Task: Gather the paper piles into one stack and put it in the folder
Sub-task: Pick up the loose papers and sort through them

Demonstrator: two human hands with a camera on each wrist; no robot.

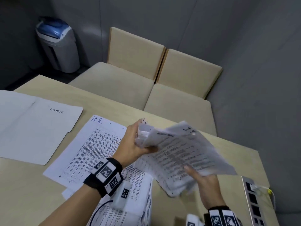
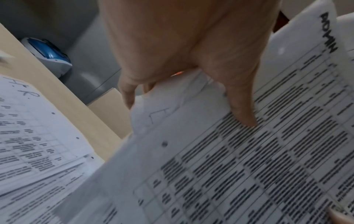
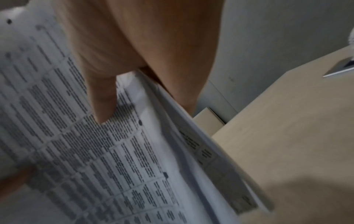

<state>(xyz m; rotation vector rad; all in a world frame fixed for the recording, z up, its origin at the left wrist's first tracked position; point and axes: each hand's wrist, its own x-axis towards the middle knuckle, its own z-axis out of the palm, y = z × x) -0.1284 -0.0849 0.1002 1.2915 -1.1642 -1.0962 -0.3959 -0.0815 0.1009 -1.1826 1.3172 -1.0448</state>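
Two hands carry the lifted bundle of sheets (image 1: 184, 154) above the desk (image 1: 241, 160) at about 3 o'clock from the desk's middle: the left hand (image 1: 135, 144) clamps the far left corner, thumb on top and fingers curled beneath, and the right hand (image 1: 206, 183) pinches the near edge, thumb (image 3: 103, 97) pressed on the printed face. Judged from the fanned, uneven edges, the step in hand is squaring this bundle before merging it with the H.R. pile (image 1: 91, 147), which lies flat at 9 o'clock from the bundle. For a clean result, loosen both grips slightly, tap the long edge on the desk until the sheets align, then lay the bundle square on the remaining pile. Avoid a tight corner pinch; the left corner already buckles. The sheets are thin, limp white paper with dense printed tables and punched holes; they sag and slide readily. The folder (image 1: 37, 128), marked ADMIN, is stiffer pale card, lying closed and flat at 10 o'clock, well apart from both hands.
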